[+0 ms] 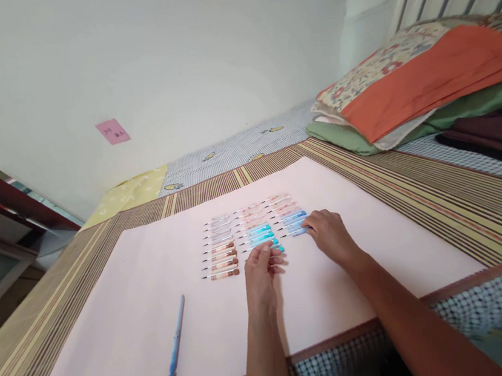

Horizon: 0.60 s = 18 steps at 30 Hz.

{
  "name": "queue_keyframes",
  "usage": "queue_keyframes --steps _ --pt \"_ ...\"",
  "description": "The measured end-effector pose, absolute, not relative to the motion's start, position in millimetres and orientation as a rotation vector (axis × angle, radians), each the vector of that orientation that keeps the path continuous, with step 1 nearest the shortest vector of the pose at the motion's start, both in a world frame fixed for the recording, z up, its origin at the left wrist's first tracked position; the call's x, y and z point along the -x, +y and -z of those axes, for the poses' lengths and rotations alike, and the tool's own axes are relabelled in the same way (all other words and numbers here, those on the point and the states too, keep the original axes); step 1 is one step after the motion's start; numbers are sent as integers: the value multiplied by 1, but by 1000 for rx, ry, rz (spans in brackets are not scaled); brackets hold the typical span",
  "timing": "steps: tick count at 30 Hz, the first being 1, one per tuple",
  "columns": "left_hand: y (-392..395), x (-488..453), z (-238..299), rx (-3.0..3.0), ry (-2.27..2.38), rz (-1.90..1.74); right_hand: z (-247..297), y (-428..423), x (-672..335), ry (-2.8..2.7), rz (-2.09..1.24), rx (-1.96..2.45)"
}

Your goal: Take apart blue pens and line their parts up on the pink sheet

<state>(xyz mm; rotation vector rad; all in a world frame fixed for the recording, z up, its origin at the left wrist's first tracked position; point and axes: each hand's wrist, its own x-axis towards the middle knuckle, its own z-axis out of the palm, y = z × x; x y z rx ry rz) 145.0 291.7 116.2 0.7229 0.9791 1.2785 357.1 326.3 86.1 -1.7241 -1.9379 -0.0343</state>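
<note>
Slim pens [263, 228] in three columns, flat on pale sheet [112, 327]; one loose blue pen [175, 340] apart.
Left column: clear pens [220, 228] far, brown-ended pens [229, 264] near. Middle: red-patterned pens [250, 215] far, teal pens [263, 236] near, nearest partly hidden. Right: pink-patterned pens [281, 205] far, blue-ended pens [297, 215] near, nearest partly hidden. Visible dark tips point left. Loose one lies slanted, blue end nearest the viewer.
</note>
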Motion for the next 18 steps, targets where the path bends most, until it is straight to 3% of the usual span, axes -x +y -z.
queue_keyframes --steps 11,18 --pt "291 -145 -117 -711 980 -1272 -82 326 -360 -1863 56 1696" --pt "291 -144 -119 -713 990 -1260 -83 320 -377 -1414 -147 1629"
